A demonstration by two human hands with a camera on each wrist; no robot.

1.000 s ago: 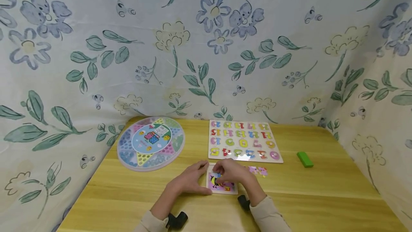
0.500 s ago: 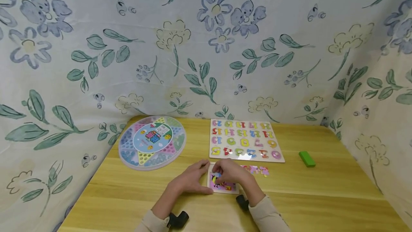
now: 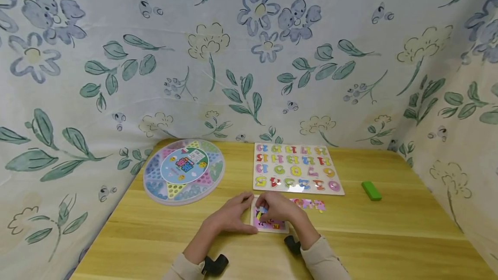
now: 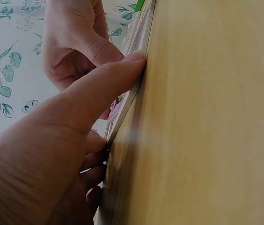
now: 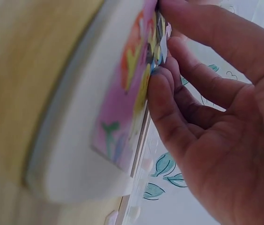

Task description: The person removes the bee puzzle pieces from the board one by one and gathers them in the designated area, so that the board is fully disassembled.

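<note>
Though visible, pieces behind right hand

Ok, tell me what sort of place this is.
Probably a tabletop play spot, indoors by the look of it: a wooden table bears a small picture puzzle and a number puzzle board, with a floral sheet behind. Whether it's a home isn't clear.

The table is smooth wood, backdrop cloth, number board glossy, puzzle tray perhaps wooden.
</note>
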